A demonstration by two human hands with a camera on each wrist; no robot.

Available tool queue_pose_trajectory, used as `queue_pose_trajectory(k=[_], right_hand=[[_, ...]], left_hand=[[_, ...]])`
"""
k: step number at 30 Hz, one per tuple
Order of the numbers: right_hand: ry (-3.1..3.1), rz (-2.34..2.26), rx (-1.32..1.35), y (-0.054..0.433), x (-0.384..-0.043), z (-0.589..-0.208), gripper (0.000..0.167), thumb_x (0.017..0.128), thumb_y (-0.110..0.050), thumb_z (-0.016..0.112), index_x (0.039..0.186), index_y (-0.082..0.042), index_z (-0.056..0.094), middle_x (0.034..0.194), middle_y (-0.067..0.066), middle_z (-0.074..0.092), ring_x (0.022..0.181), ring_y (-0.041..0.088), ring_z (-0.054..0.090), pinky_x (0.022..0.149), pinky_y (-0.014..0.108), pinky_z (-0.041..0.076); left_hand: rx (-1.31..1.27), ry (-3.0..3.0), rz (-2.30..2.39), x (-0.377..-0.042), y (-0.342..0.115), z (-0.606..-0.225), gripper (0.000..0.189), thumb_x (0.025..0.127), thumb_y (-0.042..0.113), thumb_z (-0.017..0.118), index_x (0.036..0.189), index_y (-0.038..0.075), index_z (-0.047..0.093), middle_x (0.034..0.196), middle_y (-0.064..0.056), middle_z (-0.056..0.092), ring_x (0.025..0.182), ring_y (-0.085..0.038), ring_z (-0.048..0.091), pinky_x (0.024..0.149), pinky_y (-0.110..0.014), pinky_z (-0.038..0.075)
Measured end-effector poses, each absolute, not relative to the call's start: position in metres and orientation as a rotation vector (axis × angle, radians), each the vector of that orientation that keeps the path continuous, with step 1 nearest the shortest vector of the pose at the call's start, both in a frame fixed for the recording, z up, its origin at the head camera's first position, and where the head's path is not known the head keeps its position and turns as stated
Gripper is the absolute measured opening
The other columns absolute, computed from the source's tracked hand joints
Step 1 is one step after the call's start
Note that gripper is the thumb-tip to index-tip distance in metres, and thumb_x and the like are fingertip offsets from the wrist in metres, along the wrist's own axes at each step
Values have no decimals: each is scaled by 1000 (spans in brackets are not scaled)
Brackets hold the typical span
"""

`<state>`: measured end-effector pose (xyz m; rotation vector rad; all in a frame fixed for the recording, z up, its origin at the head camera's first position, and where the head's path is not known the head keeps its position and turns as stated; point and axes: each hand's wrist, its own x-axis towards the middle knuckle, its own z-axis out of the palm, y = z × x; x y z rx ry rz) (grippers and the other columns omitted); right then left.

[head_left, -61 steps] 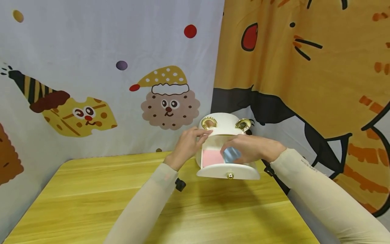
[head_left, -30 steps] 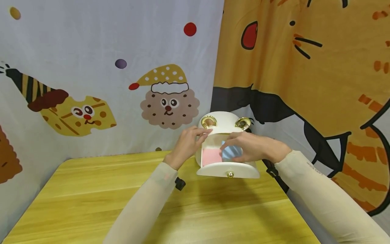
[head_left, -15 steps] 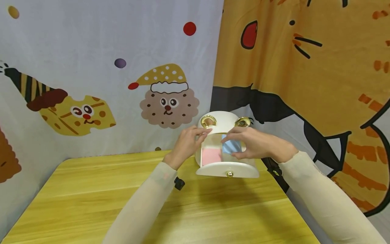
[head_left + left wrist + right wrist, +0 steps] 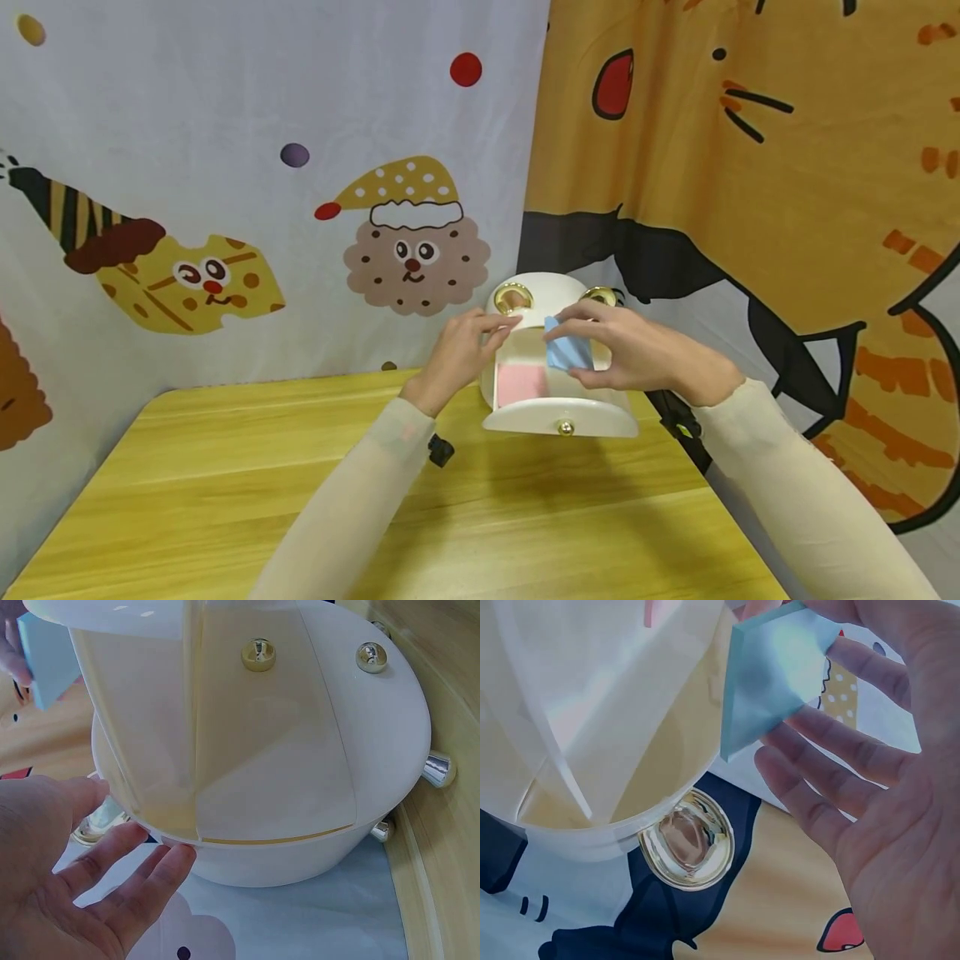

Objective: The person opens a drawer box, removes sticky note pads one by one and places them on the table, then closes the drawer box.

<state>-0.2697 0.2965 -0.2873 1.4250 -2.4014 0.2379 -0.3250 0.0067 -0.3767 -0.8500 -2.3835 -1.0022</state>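
Note:
A white organizer box [image 4: 551,289] with gold ring-shaped ears has its front drawer [image 4: 525,417] pulled out. My right hand [image 4: 648,346] pinches a blue sticky note pad [image 4: 567,350] by its edges, raised above the drawer. In the right wrist view the blue pad [image 4: 772,682] is a thick square held between thumb and fingers, tilted beside the box. A pink sticky note pad [image 4: 521,383] lies in the drawer's left side. My left hand [image 4: 467,357] touches the box's upper left edge. In the left wrist view its fingertips [image 4: 178,855] rest at the rim, fingers spread.
The box stands at the back right of a wooden table [image 4: 300,467], close to printed curtains [image 4: 255,75]. The drawer front carries a gold knob [image 4: 566,427]. Gold feet [image 4: 439,769] show under the box in the left wrist view.
My right hand has lifted the blue sticky note pad up out of the drawer, moving slightly right and tipping it. The left hand has stayed at the box edge.

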Motion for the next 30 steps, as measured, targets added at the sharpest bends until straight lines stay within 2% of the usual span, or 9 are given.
queue_pose_trajectory(k=[11,23,30], right_hand=[[-2347,261,1387,295,-258,-285,58,87,-11,99,142,-20,81,144,16,75,113,28,78,85,44,72],[-2292,248,1380,283,-238,-278,68,84,-13,101,148,-23,78,151,16,71,117,28,76,85,42,73],[-2254,253,1439,269,-223,-280,69,85,-17,103,149,-23,77,157,17,68,128,30,75,93,42,73]], left_hand=[[-846,-2398,-1012,-325,7,-377,28,116,18,75,141,19,86,103,-12,78,85,-25,68,73,-33,57],[-832,-2431,-1005,-326,6,-376,28,117,22,74,143,21,85,100,-9,74,81,-21,59,70,-29,51],[-841,-2421,-1004,-325,5,-376,28,116,20,75,143,20,85,99,-10,74,79,-21,60,68,-27,49]])
